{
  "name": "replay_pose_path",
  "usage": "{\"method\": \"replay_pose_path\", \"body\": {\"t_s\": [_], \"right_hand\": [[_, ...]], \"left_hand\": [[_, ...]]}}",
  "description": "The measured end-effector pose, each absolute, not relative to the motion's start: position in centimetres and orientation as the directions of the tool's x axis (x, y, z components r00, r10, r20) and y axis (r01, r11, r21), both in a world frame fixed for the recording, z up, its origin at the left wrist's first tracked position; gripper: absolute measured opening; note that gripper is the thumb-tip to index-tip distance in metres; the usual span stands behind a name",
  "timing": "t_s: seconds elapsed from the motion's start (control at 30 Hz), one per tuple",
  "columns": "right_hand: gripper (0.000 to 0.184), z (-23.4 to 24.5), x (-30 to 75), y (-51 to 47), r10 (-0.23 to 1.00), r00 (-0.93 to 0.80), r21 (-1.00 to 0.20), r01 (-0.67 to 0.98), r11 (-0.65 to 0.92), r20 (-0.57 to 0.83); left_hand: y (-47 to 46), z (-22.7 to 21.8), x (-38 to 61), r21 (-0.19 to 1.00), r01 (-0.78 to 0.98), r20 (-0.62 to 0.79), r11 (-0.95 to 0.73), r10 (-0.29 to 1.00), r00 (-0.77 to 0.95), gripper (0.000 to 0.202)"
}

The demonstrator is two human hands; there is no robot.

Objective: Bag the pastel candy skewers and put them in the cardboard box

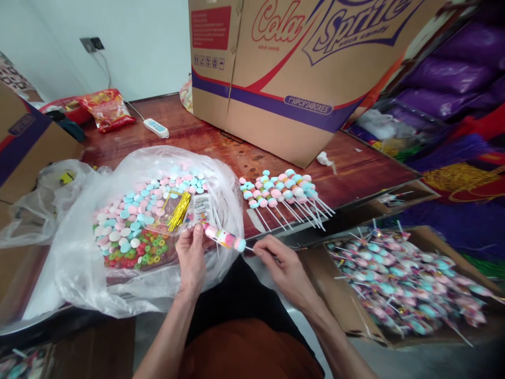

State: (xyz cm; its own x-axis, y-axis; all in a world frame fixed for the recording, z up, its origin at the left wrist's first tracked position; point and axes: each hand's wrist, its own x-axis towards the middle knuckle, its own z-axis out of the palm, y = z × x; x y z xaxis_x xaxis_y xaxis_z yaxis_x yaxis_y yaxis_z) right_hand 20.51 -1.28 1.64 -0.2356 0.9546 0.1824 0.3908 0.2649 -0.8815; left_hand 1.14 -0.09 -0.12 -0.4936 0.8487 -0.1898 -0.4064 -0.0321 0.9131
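Note:
Between my two hands is a candy skewer (224, 237) of pink, white and blue pieces, partly inside a printed clear wrapper. My left hand (191, 255) pinches the wrapper's far end between thumb and fingers. At the other end, my right hand (282, 266) grips the white stick. Just behind my left hand lie a bundle of gold twist ties (180, 211) and a stack of printed wrappers (201, 207). Pastel candies (136, 205) and ring-shaped gummies (145, 251) are spread on an open plastic bag (82, 271). Several unwrapped candy skewers (278, 192) lie in rows right of the bag.
A large cardboard carton (272, 79) stands at the back of the wooden table (173, 121). Below the table's right edge, an open box (355, 316) holds many wrapped skewers. A power strip (156, 128) and a red snack bag (105, 109) lie at the back left.

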Motion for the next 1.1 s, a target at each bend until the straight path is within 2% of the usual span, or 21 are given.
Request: {"method": "replay_pose_path", "body": {"t_s": [0.17, 0.33, 0.6, 0.7, 0.8, 0.9, 1.1], "right_hand": [[0.021, 1.3, 19.3, -1.4, 0.950, -0.228, -0.877, 0.384, 0.288, 0.212], [0.020, 0.7, 17.5, -2.0, 0.952, -0.175, -0.866, 0.398, 0.303, 0.252], [0.017, -1.0, 13.6, -2.7, 0.953, -0.046, -0.909, 0.287, 0.301, 0.300], [0.016, -0.8, 13.9, -3.2, 0.966, -0.114, -0.928, 0.275, 0.253, 0.230], [0.021, -0.7, 15.0, -3.5, 0.974, -0.215, -0.946, 0.292, 0.141, 0.078], [0.029, -0.9, 15.4, -3.4, 0.966, -0.253, -0.961, 0.276, 0.023, -0.050], [0.028, -0.7, 12.7, -3.1, 0.967, -0.253, -0.980, 0.192, 0.055, 0.005]], "left_hand": [[-0.3, 0.3, 1.6, 0.880, -0.475, -0.237, -0.024, 0.844, -0.481, 0.039], [-0.4, 0.7, 1.9, 0.843, -0.537, -0.271, 0.023, 0.881, -0.387, 0.039], [-0.9, 0.7, 2.5, 0.776, -0.626, -0.305, 0.078, 0.915, -0.263, 0.034], [-0.6, 0.7, 1.7, 0.758, -0.648, -0.316, 0.073, 0.910, -0.267, 0.034], [-0.5, 0.5, 0.8, 0.763, -0.645, -0.300, 0.035, 0.904, -0.306, 0.034], [-0.7, 0.3, 0.6, 0.774, -0.631, -0.282, 0.054, 0.921, -0.267, 0.034], [-1.6, 0.5, 1.0, 0.780, -0.623, -0.265, 0.051, 0.930, -0.256, 0.031]]}}
